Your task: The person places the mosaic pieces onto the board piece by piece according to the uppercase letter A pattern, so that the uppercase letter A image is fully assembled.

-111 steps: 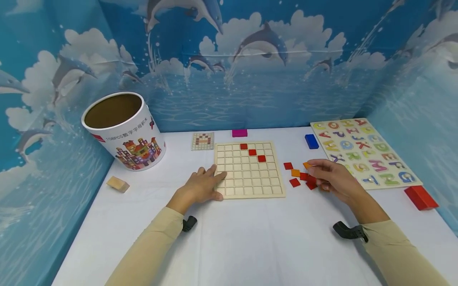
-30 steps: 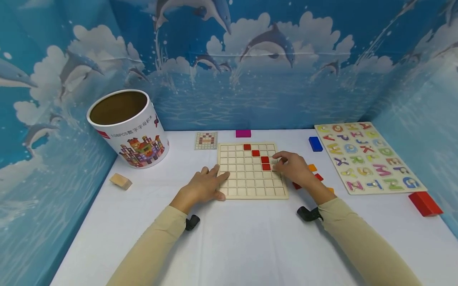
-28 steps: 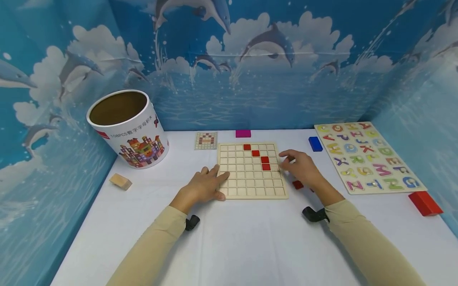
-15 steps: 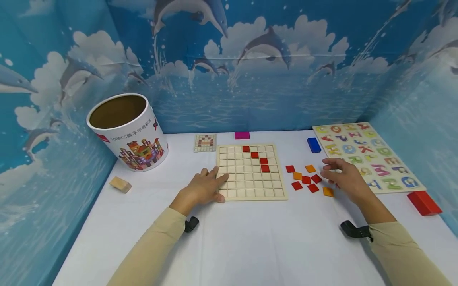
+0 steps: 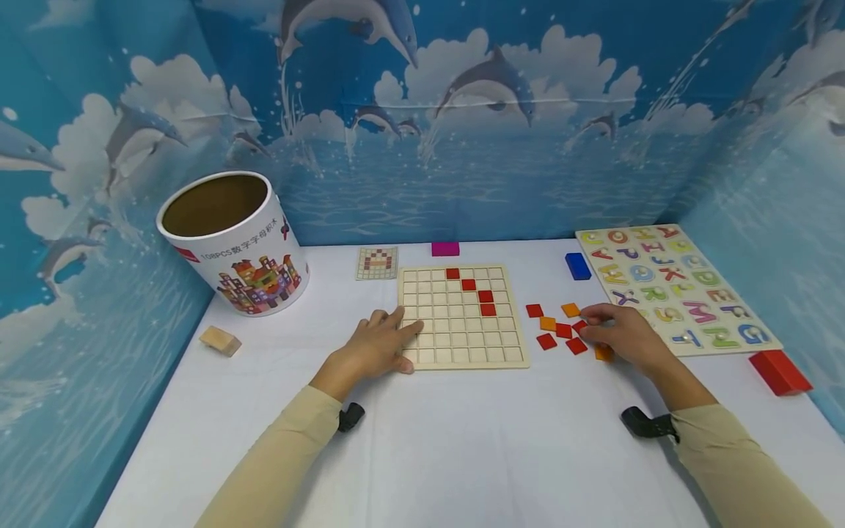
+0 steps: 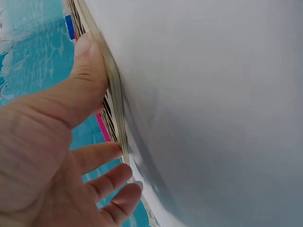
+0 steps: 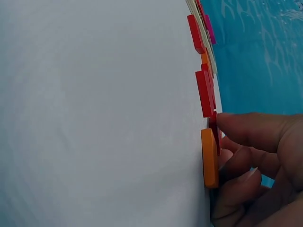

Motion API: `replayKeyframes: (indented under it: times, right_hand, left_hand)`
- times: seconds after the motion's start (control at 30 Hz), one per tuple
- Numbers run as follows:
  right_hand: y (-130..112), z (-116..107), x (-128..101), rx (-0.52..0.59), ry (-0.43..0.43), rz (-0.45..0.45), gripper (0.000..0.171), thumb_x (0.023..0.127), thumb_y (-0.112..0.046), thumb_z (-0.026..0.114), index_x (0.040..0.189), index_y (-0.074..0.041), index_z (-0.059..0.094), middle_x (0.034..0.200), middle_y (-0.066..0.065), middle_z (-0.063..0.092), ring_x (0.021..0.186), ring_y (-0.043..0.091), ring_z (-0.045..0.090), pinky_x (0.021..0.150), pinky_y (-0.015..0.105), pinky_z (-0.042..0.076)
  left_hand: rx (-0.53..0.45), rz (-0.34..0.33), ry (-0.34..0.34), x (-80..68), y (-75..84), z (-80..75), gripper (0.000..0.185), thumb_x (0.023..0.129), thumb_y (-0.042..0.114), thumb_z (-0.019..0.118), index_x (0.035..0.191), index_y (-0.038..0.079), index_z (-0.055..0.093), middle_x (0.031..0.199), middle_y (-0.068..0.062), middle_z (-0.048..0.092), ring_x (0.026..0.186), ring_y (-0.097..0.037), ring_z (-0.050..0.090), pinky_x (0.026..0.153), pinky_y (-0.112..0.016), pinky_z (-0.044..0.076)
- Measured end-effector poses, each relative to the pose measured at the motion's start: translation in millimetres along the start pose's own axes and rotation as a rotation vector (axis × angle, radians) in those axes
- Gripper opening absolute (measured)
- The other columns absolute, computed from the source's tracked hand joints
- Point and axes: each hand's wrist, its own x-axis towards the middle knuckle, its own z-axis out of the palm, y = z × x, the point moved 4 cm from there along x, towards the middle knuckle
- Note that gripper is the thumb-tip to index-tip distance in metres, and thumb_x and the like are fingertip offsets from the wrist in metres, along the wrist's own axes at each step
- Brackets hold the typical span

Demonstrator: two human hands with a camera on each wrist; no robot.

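Note:
My left hand (image 5: 376, 343) rests on the left edge of a pale wooden grid board (image 5: 455, 334), fingers spread; in the left wrist view its thumb (image 6: 87, 61) lies along the board's edge. Several red square tiles (image 5: 485, 296) sit in the board's upper right cells. Right of the board, my right hand (image 5: 620, 334) pinches a red tile (image 5: 579, 327) at the right side of a loose group. Around it lie other red tiles (image 5: 576, 345) and orange tiles (image 5: 571, 310). An orange tile (image 7: 210, 158) is close under the fingers in the right wrist view.
A small pattern card (image 5: 377, 263) and a magenta block (image 5: 445, 249) lie behind the board. A large white tub (image 5: 264, 257) and a wooden block (image 5: 221, 341) stand left. A blue block (image 5: 577, 266), alphabet board (image 5: 673, 282) and red block (image 5: 781, 372) are right.
A fourth-row red tile has appeared on the board since the oldest frame. My right hand has gone from the board back to the loose tiles and lowered onto one. The left hand stays.

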Motion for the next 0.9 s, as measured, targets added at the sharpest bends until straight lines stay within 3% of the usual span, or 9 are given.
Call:
replayKeyframes:
  times: [0.17,0.37,0.53,0.77,0.9]
  right_hand:
    - [-2.4,1.7,2.6,-0.045,0.005,0.011,0.045,0.097,-0.026,0.070,0.134,-0.003,0.059,0.117,0.017,0.057,0.104,0.031,0.050,0.075,0.031,0.047]
    - [-1.9,1.3,4.8,-0.016,0.000,0.029,0.046,0.096,-0.028,0.072,0.131,-0.005,0.053,0.112,0.017,0.054,0.097,0.029,0.052,0.070,0.031,0.049]
    - [0.7,-10.7,3.7,0.032,0.031,0.007,0.046,0.101,-0.034,0.064,0.136,-0.008,0.050,0.108,0.017,0.052,0.083,0.029,0.054,0.066,0.030,0.049]
    - [-11.3,-20.9,5.5,0.304,0.126,0.025,0.061,0.099,-0.051,0.063,0.141,-0.009,0.048,0.097,0.012,0.054,0.072,0.025,0.053,0.062,0.030,0.046]
    - [-24.4,-11.1,11.5,0.512,0.072,0.049,0.063,0.098,-0.045,0.067,0.145,-0.010,0.045,0.095,0.000,0.064,0.072,0.017,0.056,0.063,0.024,0.048]
  left_hand:
    - [0.002,-0.004,0.000,-0.1,0.2,0.0,0.086,0.086,0.050,0.071,0.161,0.027,0.035,0.168,-0.017,0.021,0.148,-0.037,0.026,0.110,-0.054,0.031]
    - [0.011,-0.017,0.001,-0.7,-0.2,-0.1,0.085,0.087,0.051,0.070,0.161,0.026,0.036,0.167,-0.019,0.022,0.148,-0.040,0.026,0.111,-0.056,0.030]
    - [0.008,-0.009,0.000,0.4,2.1,-2.0,0.085,0.087,0.051,0.070,0.161,0.026,0.035,0.167,-0.020,0.022,0.146,-0.040,0.028,0.111,-0.055,0.031]
    - [0.022,-0.025,-0.009,-0.6,3.0,-1.7,0.085,0.088,0.050,0.071,0.161,0.026,0.036,0.167,-0.020,0.024,0.145,-0.039,0.030,0.111,-0.055,0.032]
    - [0.025,-0.020,0.001,-1.3,2.2,0.2,0.084,0.088,0.050,0.071,0.161,0.026,0.036,0.167,-0.020,0.024,0.144,-0.038,0.031,0.110,-0.054,0.032]
